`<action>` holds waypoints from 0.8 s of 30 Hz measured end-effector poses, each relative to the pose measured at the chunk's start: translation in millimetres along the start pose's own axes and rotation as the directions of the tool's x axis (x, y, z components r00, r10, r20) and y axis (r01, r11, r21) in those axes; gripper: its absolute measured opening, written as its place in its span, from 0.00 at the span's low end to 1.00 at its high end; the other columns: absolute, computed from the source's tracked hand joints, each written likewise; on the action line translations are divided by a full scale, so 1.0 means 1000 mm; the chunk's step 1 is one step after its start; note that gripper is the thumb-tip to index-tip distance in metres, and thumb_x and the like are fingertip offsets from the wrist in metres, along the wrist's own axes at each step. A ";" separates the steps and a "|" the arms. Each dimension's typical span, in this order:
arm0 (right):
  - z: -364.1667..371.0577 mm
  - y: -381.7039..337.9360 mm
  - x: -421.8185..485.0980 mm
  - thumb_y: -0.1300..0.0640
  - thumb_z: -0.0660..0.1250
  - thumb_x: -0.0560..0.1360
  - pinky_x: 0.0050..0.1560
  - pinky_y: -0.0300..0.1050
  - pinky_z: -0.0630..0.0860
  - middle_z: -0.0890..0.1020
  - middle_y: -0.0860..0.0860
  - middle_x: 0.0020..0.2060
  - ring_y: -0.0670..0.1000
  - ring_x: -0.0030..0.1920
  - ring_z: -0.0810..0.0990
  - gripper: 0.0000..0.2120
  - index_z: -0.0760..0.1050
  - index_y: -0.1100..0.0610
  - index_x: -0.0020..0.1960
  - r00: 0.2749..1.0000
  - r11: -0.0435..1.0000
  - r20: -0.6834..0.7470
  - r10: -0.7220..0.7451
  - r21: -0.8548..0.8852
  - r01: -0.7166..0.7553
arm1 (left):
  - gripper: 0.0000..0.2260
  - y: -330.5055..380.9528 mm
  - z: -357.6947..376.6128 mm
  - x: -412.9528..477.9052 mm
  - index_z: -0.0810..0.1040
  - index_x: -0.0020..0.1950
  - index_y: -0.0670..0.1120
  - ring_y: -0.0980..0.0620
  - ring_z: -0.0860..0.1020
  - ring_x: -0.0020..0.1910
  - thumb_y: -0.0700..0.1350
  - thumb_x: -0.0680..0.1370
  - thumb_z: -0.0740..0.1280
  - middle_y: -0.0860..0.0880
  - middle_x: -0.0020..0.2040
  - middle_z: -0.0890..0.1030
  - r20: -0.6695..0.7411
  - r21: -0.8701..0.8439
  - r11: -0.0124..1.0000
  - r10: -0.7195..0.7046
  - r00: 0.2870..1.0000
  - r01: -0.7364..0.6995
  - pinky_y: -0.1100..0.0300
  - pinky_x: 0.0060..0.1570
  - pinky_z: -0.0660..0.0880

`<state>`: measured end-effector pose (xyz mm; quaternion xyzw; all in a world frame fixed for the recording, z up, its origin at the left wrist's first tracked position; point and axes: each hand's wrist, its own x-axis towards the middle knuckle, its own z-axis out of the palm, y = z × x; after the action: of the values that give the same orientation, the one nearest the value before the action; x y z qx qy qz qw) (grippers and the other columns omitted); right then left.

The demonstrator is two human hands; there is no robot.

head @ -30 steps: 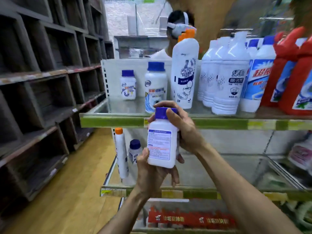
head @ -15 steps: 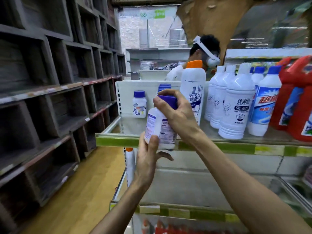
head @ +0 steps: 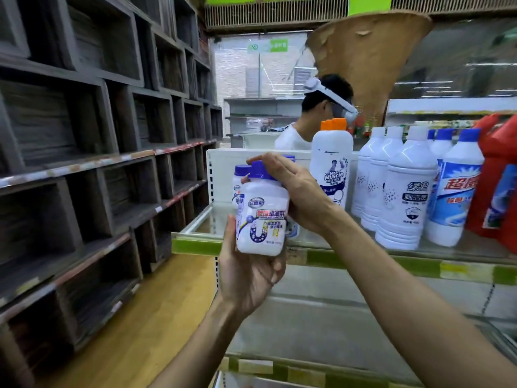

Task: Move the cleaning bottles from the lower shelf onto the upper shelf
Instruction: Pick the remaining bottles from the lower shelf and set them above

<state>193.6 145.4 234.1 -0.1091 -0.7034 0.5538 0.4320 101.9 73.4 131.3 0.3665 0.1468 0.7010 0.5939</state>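
Observation:
I hold a short white bottle (head: 261,219) with a purple cap and a pipe picture on its label, level with the front edge of the upper shelf (head: 195,245). My left hand (head: 246,275) cups its base from below. My right hand (head: 293,191) grips its cap and upper side. Behind it on the upper shelf stands a similar small bottle (head: 237,189), partly hidden. The lower shelf (head: 307,368) shows at the bottom, its bottles out of view.
The upper shelf carries an orange-capped Mr Muscle bottle (head: 333,169), several white bottles (head: 402,189), blue-capped ones (head: 453,191) and red jugs (head: 495,175). Dark wooden shelving (head: 84,163) lines the left of the aisle. A person with a headset (head: 321,113) stands beyond the shelf.
The bottle rose from between the shelves to the upper shelf's edge and turned, so its front label now faces me. My view tilted upward; both hands stayed on it.

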 end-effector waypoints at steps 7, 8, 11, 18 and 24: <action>0.006 0.008 0.006 0.49 0.64 0.80 0.59 0.67 0.76 0.83 0.63 0.48 0.62 0.50 0.80 0.14 0.78 0.59 0.56 1.000 0.995 -0.008 0.018 0.098 -0.017 | 0.34 0.005 -0.009 0.000 0.78 0.58 0.38 0.48 0.71 0.20 0.67 0.77 0.54 0.37 0.41 0.76 0.064 -0.088 0.994 -0.065 0.996 0.070 0.64 0.16 0.67; 0.007 0.008 0.007 0.49 0.64 0.79 0.59 0.67 0.76 0.83 0.63 0.48 0.63 0.50 0.80 0.14 0.78 0.58 0.55 1.000 0.995 -0.013 0.015 0.096 -0.014 | 0.34 0.005 -0.010 0.000 0.80 0.57 0.38 0.48 0.71 0.20 0.67 0.77 0.53 0.37 0.41 0.76 0.079 -0.089 0.994 -0.058 0.995 0.065 0.64 0.16 0.67; 0.008 0.010 0.009 0.49 0.64 0.79 0.57 0.64 0.77 0.82 0.63 0.47 0.62 0.49 0.80 0.12 0.78 0.57 0.54 1.000 0.997 -0.015 -0.003 0.080 0.005 | 0.34 0.007 -0.011 0.001 0.82 0.55 0.40 0.46 0.74 0.27 0.67 0.78 0.53 0.38 0.42 0.79 0.057 -0.046 0.998 -0.050 0.997 0.052 0.61 0.22 0.70; 0.010 0.006 0.026 0.47 0.68 0.77 0.55 0.61 0.79 0.82 0.66 0.49 0.57 0.48 0.82 0.17 0.77 0.59 0.59 0.999 0.993 -0.018 -0.044 -0.112 0.042 | 0.35 0.044 -0.025 0.009 0.77 0.65 0.46 0.50 0.84 0.55 0.67 0.65 0.72 0.50 0.55 0.86 -0.039 0.726 0.678 0.206 0.978 -0.114 0.63 0.48 0.79; 0.014 0.005 0.057 0.44 0.68 0.78 0.54 0.48 0.82 0.83 0.51 0.50 0.48 0.49 0.83 0.18 0.75 0.55 0.61 0.999 0.893 -0.026 -0.025 -0.451 0.010 | 0.19 0.089 -0.041 0.029 0.79 0.62 0.47 0.56 0.83 0.53 0.52 0.74 0.73 0.50 0.54 0.86 -0.024 0.885 0.461 0.185 0.982 -0.065 0.70 0.46 0.75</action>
<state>147.4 173.8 256.9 -0.2084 -0.8067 0.3702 0.4107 8.4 88.0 169.9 0.5877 0.4932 0.5873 0.2579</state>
